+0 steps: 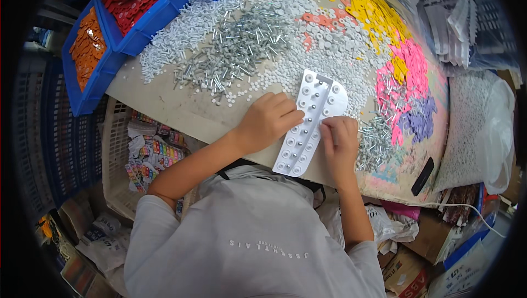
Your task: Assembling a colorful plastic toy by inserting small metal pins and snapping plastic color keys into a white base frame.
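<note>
Head view: on the table (pixel 181 108), the white plate (pixel 314 125) lies close to me, probably so both hands reach it easily. My left hand (pixel 273 118) and right hand (pixel 341 136) curl at opposite sides, fingertips nearly together; whether they pinch any white ring (pixel 331 100), I can't tell.

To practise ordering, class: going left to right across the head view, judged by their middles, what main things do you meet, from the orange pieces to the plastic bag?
Orange pieces, red pieces, left hand, white tray, right hand, purple pieces, plastic bag.
</note>
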Tool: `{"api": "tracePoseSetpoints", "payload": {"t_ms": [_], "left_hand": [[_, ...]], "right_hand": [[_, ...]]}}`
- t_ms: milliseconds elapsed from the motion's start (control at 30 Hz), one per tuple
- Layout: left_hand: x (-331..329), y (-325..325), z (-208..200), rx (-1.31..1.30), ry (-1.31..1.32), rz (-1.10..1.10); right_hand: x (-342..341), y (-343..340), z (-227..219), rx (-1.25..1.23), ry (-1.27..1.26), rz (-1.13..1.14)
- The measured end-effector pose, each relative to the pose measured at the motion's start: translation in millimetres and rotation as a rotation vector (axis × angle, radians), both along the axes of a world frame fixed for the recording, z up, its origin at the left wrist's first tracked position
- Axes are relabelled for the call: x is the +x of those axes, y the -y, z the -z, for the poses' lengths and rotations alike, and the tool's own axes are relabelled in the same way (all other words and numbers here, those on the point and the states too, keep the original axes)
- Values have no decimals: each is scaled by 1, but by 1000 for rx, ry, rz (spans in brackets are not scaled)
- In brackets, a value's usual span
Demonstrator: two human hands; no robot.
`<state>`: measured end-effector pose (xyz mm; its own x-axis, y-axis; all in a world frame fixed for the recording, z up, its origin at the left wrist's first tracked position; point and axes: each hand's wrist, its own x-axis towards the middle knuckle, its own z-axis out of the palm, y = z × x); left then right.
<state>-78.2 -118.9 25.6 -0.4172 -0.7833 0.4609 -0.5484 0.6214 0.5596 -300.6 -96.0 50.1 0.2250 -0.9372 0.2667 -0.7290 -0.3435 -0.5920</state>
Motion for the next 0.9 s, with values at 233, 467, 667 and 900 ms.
{"api": "tracePoseSetpoints", "payload": {"t_ms": [233,467,667,900], "left_hand": [[0,1,7,248,-261,-11],[-4,5,-3,294,-262,-23],[-1,56,-36,328,-77,0],[24,162,-10,-19,123,-296]], "right_hand": [[5,-2,2,-88,-19,-10],[3,0,1,26,55,-2],[-1,-3,4,16,93,12],[-23,6,-3,40,101,219]]}}
